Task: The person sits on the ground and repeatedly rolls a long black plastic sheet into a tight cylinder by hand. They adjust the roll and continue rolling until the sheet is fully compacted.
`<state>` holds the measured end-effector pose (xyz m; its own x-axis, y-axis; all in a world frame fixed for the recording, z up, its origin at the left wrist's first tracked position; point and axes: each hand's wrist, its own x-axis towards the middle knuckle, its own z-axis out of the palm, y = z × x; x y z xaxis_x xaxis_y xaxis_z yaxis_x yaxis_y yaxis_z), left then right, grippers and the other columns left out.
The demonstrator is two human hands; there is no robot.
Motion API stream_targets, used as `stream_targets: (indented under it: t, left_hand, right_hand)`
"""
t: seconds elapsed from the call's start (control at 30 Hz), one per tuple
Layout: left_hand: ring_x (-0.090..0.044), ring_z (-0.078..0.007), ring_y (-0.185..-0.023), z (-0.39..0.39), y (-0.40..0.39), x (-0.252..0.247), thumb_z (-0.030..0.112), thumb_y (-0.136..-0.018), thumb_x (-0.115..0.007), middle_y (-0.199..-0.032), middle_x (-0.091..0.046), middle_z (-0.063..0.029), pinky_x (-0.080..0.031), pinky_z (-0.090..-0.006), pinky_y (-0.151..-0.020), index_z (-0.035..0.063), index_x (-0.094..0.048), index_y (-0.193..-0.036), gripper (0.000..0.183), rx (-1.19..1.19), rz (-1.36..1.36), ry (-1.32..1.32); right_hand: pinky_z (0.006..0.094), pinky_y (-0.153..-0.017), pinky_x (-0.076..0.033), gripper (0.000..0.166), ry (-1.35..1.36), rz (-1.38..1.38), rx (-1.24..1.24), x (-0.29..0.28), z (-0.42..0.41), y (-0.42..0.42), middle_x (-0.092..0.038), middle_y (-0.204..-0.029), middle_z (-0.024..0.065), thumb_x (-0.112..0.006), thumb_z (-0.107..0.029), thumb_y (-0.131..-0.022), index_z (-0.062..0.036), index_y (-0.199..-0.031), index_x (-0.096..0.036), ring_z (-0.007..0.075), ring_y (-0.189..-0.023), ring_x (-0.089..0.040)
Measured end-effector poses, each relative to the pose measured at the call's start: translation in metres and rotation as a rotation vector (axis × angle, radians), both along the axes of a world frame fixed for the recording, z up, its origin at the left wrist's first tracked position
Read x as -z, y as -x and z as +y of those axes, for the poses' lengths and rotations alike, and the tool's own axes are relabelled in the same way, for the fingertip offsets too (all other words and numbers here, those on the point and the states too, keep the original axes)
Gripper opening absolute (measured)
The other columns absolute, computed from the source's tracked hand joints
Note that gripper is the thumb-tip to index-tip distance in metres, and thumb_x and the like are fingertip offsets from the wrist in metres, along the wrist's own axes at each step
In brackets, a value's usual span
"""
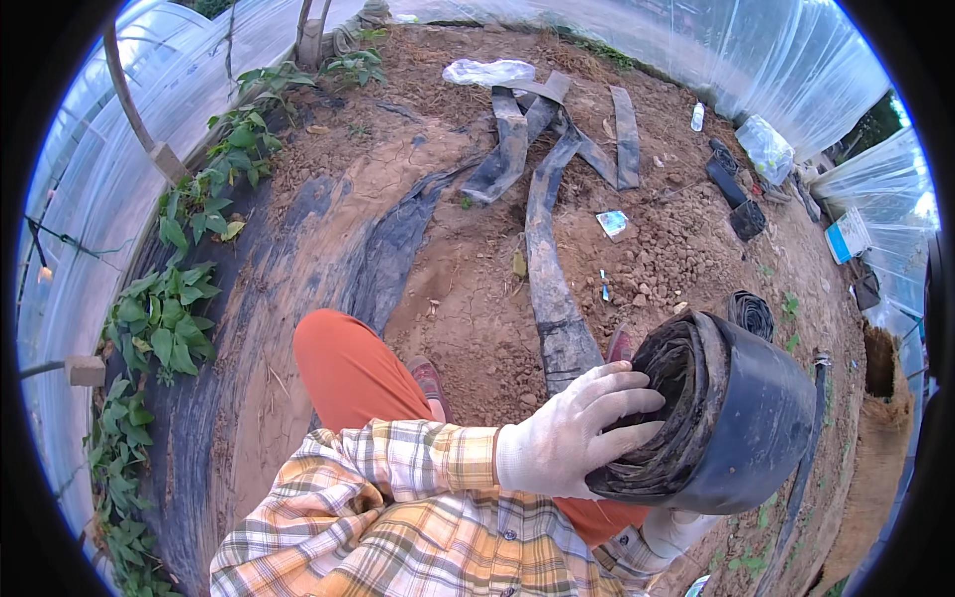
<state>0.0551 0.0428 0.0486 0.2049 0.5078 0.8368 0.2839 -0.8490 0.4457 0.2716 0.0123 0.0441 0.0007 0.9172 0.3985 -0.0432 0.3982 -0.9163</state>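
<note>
A thick roll of black plastic flat hose [746, 418] is held in front of me at the right, its spiral end turned towards my left hand. My left hand [571, 436], in a white knit glove, grips the near rim, with its fingers spread over the coiled layers. Under the roll, my right hand [675, 528], gloved too, supports it; most of its fingers are hidden. A long soiled length of flat hose [552, 276] runs over the soil from beside my left hand. Farther off it lies in loose folds [511, 142].
Bean-like plants [175, 321] line the left plastic wall, beside black mulch film [395, 246]. A smaller black roll [750, 313] lies beyond the held one. Rightward are a plastic bottle [697, 117], a clear bag [767, 149], a white-and-blue box [847, 236] and a dark pipe [809, 433].
</note>
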Motion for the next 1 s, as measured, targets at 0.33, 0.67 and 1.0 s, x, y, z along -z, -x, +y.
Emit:
stream_targets:
  t: [0.33, 0.67, 1.0]
  left_hand:
    - [-0.056, -0.0314, -0.097, -0.004, 0.007, 0.029, 0.025, -0.061, -0.082, -0.102, -0.059, -0.0124, -0.041, -0.0575, -0.103, 0.0009, -0.061, -0.095, 0.048, -0.110, -0.051, 0.071]
    - [-0.061, -0.0167, -0.105, -0.010, 0.074, 0.042, 0.014, -0.078, -0.076, -0.116, -0.065, -0.0094, -0.049, -0.0328, -0.093, -0.0009, -0.055, -0.127, 0.055, 0.342, -0.771, 1.257]
    - [-0.062, -0.0202, -0.106, -0.012, 0.087, 0.083, 0.024, -0.079, -0.079, -0.120, -0.063, -0.0095, -0.050, -0.0360, -0.094, 0.0008, -0.053, -0.129, 0.061, 0.264, -1.105, 1.377]
  right_hand:
    - [0.0384, -0.104, -0.041, 0.094, 0.310, 0.265, -0.015, -0.010, -0.001, 0.033, -0.050, -0.138, 0.0117, -0.086, -0.032, -0.072, -0.0018, -0.146, -0.034, 0.0246, -0.122, -0.052]
    - [0.0435, -0.108, -0.039, 0.130, 0.043, -0.616, -0.334, 0.039, 0.042, 0.024, -0.037, -0.143, 0.0241, -0.094, -0.046, -0.048, 0.0046, -0.147, -0.027, 0.0372, -0.132, -0.042]
    - [0.0456, -0.115, -0.029, 0.150, -0.067, -0.708, -0.483, 0.102, 0.052, 0.067, -0.020, -0.151, 0.0323, -0.092, -0.059, -0.041, 0.0097, -0.147, -0.010, 0.0462, -0.141, -0.024]
